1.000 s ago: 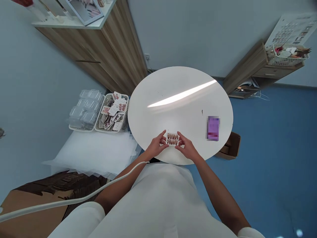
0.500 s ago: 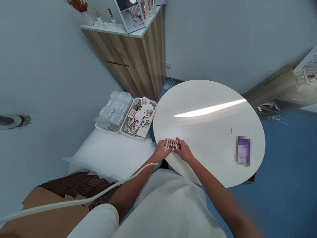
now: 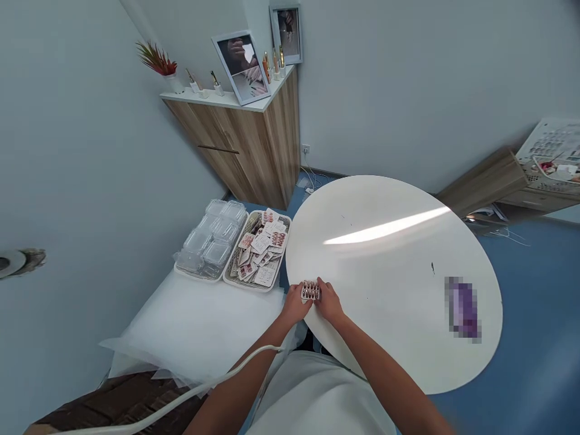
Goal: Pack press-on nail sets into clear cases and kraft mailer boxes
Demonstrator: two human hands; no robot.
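Near the centre of the frame, a little below the middle, you hold a small white card of brown-toned press-on nails [image 3: 310, 290] between both hands, over the left edge of the round white worktop [image 3: 389, 302]. Your left hand [image 3: 295, 304] has its grip pinching the card's left side, and your right hand [image 3: 328, 300] pinches its right side. The nails sit in two rows, facing up. Left of the card, a white plastic basket heaped with printed nail cards [image 3: 228, 277] stands just beside the worktop; next to it, farther left, is a white tray [image 3: 199, 277] piled with clear plastic boxes [image 3: 217, 252]. White translucent sheets [image 3: 194, 326] spread below these two, in the lower left. Toward the right of the frame, a blurred-out purple item [image 3: 463, 309] lies on the worktop.
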